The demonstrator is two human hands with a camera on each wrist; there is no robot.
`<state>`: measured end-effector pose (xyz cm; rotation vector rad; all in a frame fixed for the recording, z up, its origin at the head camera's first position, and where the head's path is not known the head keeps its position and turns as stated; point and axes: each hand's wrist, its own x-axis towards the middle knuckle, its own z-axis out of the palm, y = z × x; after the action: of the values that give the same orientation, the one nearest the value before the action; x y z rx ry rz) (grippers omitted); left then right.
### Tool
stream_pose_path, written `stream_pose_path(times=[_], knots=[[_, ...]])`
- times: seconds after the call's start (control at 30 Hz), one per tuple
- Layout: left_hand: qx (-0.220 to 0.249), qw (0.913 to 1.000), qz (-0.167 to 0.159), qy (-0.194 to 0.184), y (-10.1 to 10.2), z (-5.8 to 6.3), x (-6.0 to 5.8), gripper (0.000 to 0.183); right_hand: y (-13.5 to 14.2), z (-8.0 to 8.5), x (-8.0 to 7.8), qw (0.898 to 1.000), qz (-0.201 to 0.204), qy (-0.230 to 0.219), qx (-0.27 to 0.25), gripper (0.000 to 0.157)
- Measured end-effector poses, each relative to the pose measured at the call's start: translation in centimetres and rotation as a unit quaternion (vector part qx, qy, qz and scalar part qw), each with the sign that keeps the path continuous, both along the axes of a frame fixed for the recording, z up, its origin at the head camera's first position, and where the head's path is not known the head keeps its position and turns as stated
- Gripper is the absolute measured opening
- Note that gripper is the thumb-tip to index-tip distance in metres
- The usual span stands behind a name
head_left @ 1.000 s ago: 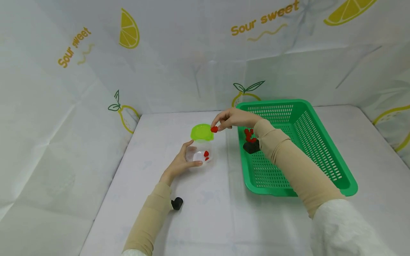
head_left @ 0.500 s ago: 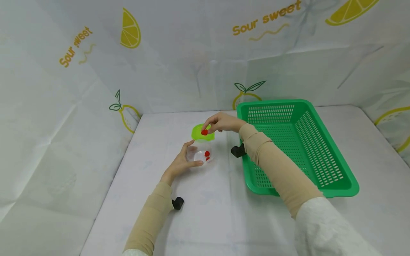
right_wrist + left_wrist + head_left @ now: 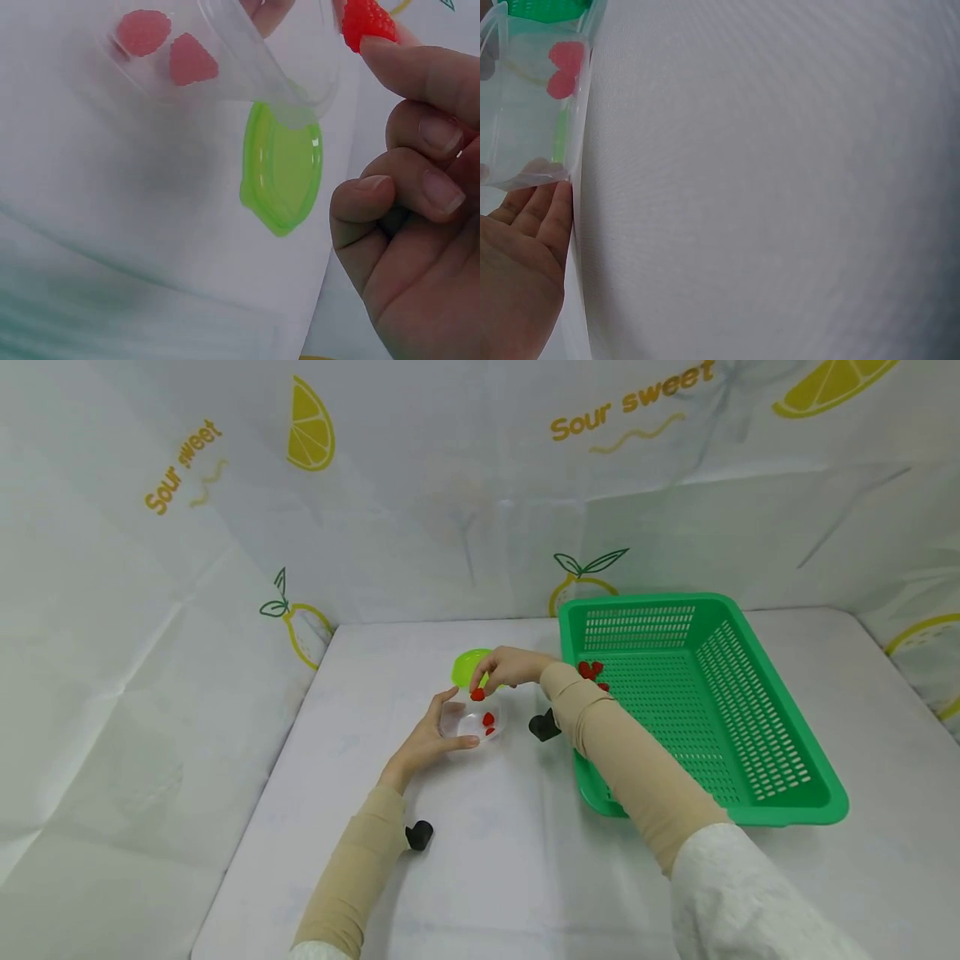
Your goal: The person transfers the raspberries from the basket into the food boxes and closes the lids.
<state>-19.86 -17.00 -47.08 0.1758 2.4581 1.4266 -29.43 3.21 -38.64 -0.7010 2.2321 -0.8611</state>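
Right hand [image 3: 513, 668] pinches red berry [image 3: 477, 694]; left hand [image 3: 423, 745] grips clear container [image 3: 529, 112].
Only head view catches other berries [image 3: 585, 670] in green basket [image 3: 663, 693]; right wrist resolves red berry's bumps.

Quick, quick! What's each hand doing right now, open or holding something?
Left hand: holding the clear tub between thumb and fingers.
Right hand: pinching one red berry.
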Motion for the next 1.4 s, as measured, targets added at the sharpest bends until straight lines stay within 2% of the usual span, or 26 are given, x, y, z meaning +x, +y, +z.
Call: stream_pose_path(times=[0.43,0.83,1.2,1.4], knots=[[0.005,1.0000,0.000,0.005,0.1,-0.1,0.0,0.096,-0.6,-1.6,0.3,1.000,-0.011,-0.001,0.016,0.026],[0.014,0.9999,-0.001,0.005,0.0,-0.1,0.1,0.094,-1.0,-1.9,0.4,0.997,-0.026,0.068,0.029,0.017],[0.011,0.9999,-0.002,0.001,0.0,-0.2,-0.1,0.098,-0.9,-2.1,0.4,0.997,-0.026,0.054,0.038,0.016],[0.013,0.9999,-0.002,-0.001,-0.1,-0.4,-0.2,0.098,-0.8,-1.8,0.4,0.998,-0.012,0.042,0.043,0.020]])
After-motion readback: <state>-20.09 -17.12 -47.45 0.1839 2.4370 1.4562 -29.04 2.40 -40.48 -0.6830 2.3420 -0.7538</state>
